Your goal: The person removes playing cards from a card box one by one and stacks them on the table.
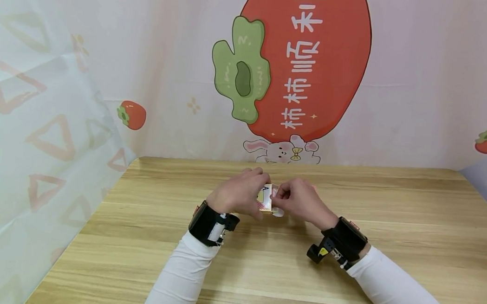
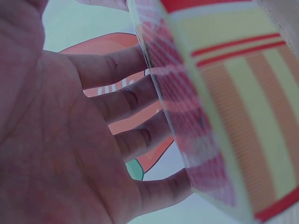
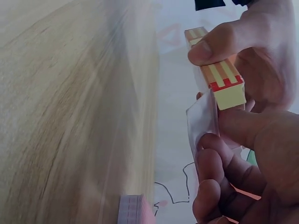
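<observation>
A small playing-card box [image 1: 266,197] with a printed "A" is held above the wooden table by my left hand [image 1: 243,191]. The thumb presses one striped edge of the box [image 3: 219,74], and the fingers [image 2: 131,100] lie against its opposite side. At the box's end my right hand [image 1: 301,199] has its fingers curled, with a pale, slightly see-through sheet [image 3: 202,119] pinched there. Whether this sheet is a flap or wrapping I cannot tell. Clear film seems to cover the side of the box [image 2: 187,121] in the left wrist view.
A pink-and-white block like a stack of cards [image 3: 133,209] lies on the table beyond my right hand, mostly hidden in the head view. The wooden table [image 1: 269,274] ends at a printed cloth backdrop [image 1: 419,88].
</observation>
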### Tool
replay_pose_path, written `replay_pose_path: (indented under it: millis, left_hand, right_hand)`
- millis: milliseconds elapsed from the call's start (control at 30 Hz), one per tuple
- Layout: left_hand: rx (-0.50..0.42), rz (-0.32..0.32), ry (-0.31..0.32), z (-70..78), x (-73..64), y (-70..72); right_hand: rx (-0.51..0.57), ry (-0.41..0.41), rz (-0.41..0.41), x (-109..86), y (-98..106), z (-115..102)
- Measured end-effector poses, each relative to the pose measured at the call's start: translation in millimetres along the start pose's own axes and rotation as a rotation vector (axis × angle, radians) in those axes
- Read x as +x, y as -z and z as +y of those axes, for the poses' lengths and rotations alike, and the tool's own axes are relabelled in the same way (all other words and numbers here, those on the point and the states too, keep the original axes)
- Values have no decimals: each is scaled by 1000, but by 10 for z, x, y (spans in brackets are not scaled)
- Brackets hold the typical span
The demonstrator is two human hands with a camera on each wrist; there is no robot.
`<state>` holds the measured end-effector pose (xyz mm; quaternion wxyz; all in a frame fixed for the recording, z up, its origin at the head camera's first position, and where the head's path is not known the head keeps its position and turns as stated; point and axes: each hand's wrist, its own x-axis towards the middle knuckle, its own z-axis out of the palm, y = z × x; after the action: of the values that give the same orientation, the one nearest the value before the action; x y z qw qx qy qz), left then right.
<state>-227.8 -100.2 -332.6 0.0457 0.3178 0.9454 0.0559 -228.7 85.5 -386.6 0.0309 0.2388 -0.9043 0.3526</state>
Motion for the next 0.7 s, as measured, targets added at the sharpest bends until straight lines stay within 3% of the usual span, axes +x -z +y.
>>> replay_pose_path:
  millis: [233, 467, 700]
  left_hand:
    - [-20, 2, 8, -24, 5, 0]
    - [-39, 12, 8, -47, -10, 24]
    - [-50, 25, 11, -69, -21, 28]
  right_hand:
    - [75, -82, -53, 10, 41, -11]
    - [252, -199, -112, 22, 65, 0]
    - [391, -242, -170, 17, 97, 4]
